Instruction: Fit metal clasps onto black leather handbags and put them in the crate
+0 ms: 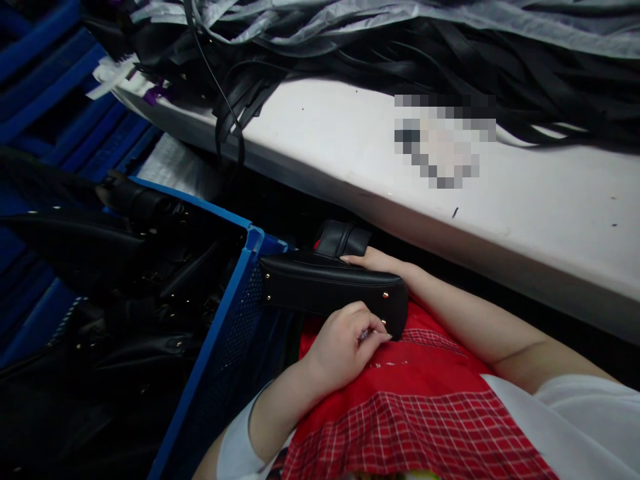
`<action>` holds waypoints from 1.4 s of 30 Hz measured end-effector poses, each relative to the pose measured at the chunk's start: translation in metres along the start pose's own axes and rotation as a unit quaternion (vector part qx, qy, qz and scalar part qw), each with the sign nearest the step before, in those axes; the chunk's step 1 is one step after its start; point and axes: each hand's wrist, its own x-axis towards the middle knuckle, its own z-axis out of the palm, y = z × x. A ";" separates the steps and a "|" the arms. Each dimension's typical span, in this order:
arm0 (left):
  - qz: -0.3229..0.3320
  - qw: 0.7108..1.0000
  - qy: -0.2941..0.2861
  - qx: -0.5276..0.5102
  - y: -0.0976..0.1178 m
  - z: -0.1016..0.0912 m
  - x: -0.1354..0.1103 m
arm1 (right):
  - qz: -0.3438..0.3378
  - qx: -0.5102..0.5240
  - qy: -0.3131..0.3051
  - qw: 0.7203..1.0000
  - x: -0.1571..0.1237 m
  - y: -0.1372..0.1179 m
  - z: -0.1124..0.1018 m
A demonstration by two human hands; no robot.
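A black leather handbag (330,287) lies tilted over my lap, its base with several small gold metal feet turned up towards me. My right hand (375,262) grips it from the far side, beside a black flap or strap piece (345,239) with a bit of red next to it. Close to the bag's near right corner, by one of the metal feet, my left hand (350,340) is closed with thumb and fingers pinched together. Something small and pale shows between those fingers, too little of it to name.
On the left stands a blue plastic crate (220,327) with several black bags (145,347) in it. A white worktop (340,147) runs across the back, piled with black straps (450,73) and clear plastic wrap. Blue crates (50,87) are stacked at the upper left.
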 end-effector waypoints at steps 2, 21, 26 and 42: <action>-0.017 0.994 -0.013 -0.107 0.000 -0.016 -0.008 | 0.003 0.000 0.005 1.000 -0.004 -0.005 0.001; -0.043 0.724 0.500 -0.474 -0.038 -0.131 -0.093 | -0.447 -0.513 -0.067 0.730 -0.086 -0.138 0.023; -0.033 0.747 0.471 -0.468 -0.046 -0.128 -0.083 | -0.441 -0.608 -0.038 0.659 -0.088 -0.084 0.025; -0.143 0.825 0.434 -0.333 -0.065 -0.098 -0.061 | -0.363 -0.659 -0.070 0.655 -0.117 -0.081 0.049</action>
